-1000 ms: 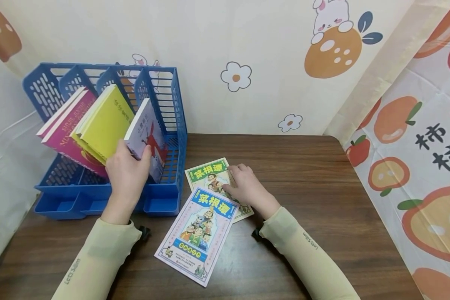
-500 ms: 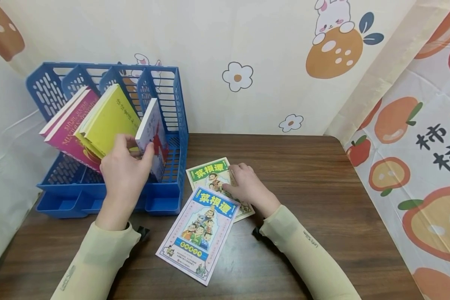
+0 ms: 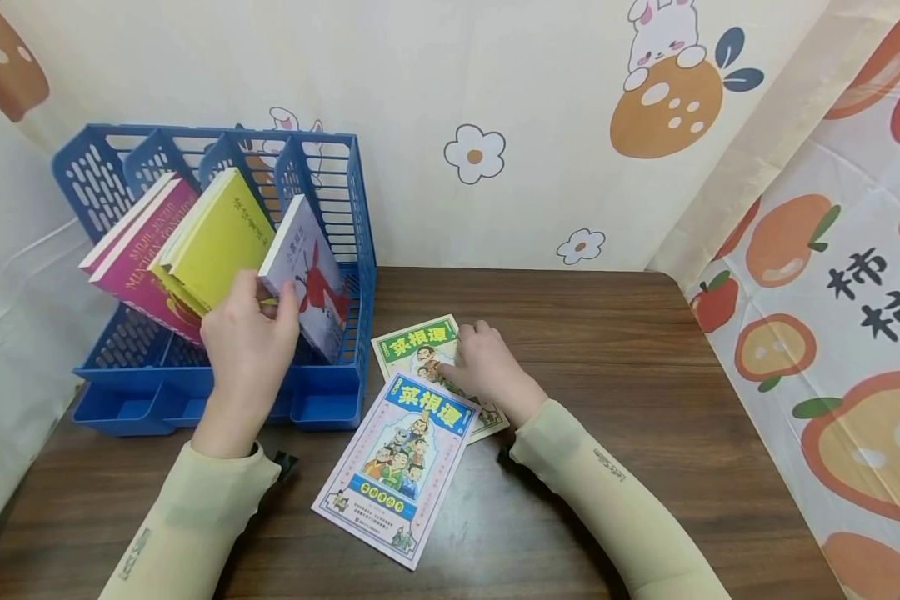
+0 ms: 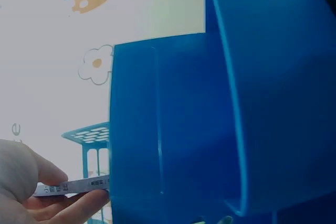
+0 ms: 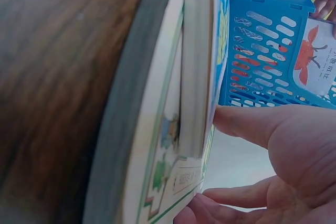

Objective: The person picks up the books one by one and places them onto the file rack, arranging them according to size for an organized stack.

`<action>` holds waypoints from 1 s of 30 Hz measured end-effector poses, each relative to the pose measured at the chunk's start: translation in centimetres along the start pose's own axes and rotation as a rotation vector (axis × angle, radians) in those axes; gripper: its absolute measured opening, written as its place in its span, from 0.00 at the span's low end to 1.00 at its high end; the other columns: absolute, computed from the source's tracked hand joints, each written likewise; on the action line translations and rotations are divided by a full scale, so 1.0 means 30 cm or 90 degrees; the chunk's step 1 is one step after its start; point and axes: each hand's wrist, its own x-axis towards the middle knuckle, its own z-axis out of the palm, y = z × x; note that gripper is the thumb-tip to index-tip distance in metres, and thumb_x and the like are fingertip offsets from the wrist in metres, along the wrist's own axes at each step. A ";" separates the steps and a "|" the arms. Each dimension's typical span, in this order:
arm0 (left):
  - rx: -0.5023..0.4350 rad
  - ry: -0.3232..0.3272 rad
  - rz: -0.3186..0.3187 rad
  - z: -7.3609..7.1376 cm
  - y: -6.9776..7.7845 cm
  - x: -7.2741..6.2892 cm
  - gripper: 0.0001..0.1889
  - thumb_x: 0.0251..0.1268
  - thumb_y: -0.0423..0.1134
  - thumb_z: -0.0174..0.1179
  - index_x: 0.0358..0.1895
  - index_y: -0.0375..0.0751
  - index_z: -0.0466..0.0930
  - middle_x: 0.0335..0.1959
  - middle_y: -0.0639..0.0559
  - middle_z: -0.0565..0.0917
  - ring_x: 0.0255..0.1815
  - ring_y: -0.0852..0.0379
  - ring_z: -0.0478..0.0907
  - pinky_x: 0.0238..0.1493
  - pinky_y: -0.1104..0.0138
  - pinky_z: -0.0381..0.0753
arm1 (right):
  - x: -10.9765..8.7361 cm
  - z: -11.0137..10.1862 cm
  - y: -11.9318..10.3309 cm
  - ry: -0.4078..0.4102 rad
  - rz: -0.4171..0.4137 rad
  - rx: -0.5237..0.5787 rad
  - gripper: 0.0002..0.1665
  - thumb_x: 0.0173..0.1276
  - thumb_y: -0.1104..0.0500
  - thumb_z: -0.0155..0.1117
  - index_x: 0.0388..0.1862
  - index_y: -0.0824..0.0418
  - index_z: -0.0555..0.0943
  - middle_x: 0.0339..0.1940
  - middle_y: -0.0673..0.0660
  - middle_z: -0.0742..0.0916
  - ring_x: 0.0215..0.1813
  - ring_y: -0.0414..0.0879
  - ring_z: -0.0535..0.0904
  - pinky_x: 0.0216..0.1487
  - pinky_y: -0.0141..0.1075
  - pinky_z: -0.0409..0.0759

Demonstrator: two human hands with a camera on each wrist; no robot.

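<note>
My left hand [image 3: 249,350] pinches a thin pale lavender book [image 3: 307,287] with a red figure on its cover, thumb on the cover and fingers behind. The book stands in the rightmost compartment of a blue file rack [image 3: 360,350], its top leaning left. In the left wrist view, its spine [image 4: 79,185] shows between thumb and fingers. My right hand [image 3: 492,367] rests on the right side of a green-titled comic book [image 3: 412,350], fingers loosely bent. A blue-titled comic book [image 3: 397,475] overlaps the green one's lower part.
Magenta books [image 3: 146,250] and yellow-green books [image 3: 221,242] lean left in the rack's other compartments. Small open trays [image 3: 330,408] line its front. The wooden table [image 3: 607,375] meets a patterned cloth [image 3: 525,108] at the back.
The lavender book was more upright half a second ago; its top now leans further left and more of its cover shows. My right hand has shifted slightly left on the green-titled comic book.
</note>
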 end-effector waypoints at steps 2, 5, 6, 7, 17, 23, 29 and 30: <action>0.002 0.002 0.003 0.003 -0.006 0.001 0.18 0.81 0.39 0.66 0.56 0.24 0.79 0.57 0.31 0.89 0.43 0.32 0.92 0.39 0.43 0.90 | 0.004 0.002 -0.004 -0.003 0.010 -0.007 0.41 0.73 0.41 0.77 0.65 0.73 0.78 0.56 0.67 0.81 0.54 0.59 0.77 0.58 0.51 0.82; 0.013 -0.001 -0.005 0.002 -0.014 0.003 0.18 0.80 0.40 0.66 0.56 0.24 0.79 0.57 0.31 0.89 0.43 0.32 0.92 0.39 0.43 0.90 | 0.010 0.005 -0.013 -0.011 0.032 -0.006 0.47 0.70 0.35 0.78 0.67 0.74 0.78 0.59 0.68 0.81 0.55 0.58 0.76 0.58 0.50 0.83; 0.018 -0.004 -0.011 0.000 -0.017 0.003 0.18 0.80 0.40 0.66 0.57 0.24 0.79 0.57 0.31 0.89 0.43 0.32 0.92 0.39 0.42 0.90 | 0.011 0.007 -0.016 -0.013 0.037 -0.011 0.50 0.69 0.33 0.78 0.67 0.74 0.78 0.59 0.68 0.80 0.55 0.58 0.76 0.58 0.49 0.83; 0.022 -0.008 -0.018 -0.003 -0.018 0.004 0.19 0.80 0.40 0.65 0.57 0.24 0.79 0.57 0.31 0.89 0.43 0.32 0.92 0.39 0.42 0.90 | 0.012 0.009 -0.020 -0.015 0.043 -0.014 0.52 0.68 0.32 0.78 0.67 0.74 0.78 0.60 0.68 0.80 0.56 0.57 0.75 0.58 0.48 0.84; 0.056 -0.002 -0.056 -0.054 0.014 0.010 0.24 0.79 0.48 0.66 0.58 0.28 0.78 0.54 0.33 0.90 0.39 0.34 0.89 0.45 0.43 0.88 | 0.021 0.015 -0.051 -0.014 0.096 -0.031 0.47 0.63 0.29 0.81 0.55 0.71 0.81 0.52 0.66 0.80 0.54 0.57 0.74 0.53 0.47 0.84; 0.066 0.004 -0.042 -0.093 0.045 0.011 0.23 0.79 0.50 0.65 0.55 0.28 0.80 0.49 0.33 0.91 0.40 0.33 0.89 0.49 0.40 0.88 | 0.028 0.004 -0.046 -0.020 0.132 -0.015 0.43 0.60 0.28 0.82 0.43 0.66 0.80 0.53 0.68 0.81 0.55 0.59 0.78 0.56 0.49 0.85; 0.055 0.010 -0.028 -0.107 0.053 0.001 0.25 0.81 0.53 0.59 0.53 0.29 0.82 0.47 0.36 0.92 0.37 0.37 0.89 0.46 0.42 0.89 | 0.039 0.002 -0.022 -0.024 0.155 0.043 0.48 0.56 0.30 0.86 0.50 0.68 0.77 0.52 0.66 0.80 0.52 0.57 0.78 0.52 0.48 0.84; 0.054 0.011 -0.026 -0.108 0.054 0.000 0.25 0.81 0.54 0.58 0.53 0.29 0.82 0.46 0.37 0.92 0.36 0.37 0.89 0.46 0.43 0.89 | 0.042 0.003 -0.019 -0.024 0.157 0.051 0.51 0.55 0.30 0.87 0.53 0.69 0.77 0.51 0.65 0.80 0.51 0.56 0.78 0.51 0.47 0.84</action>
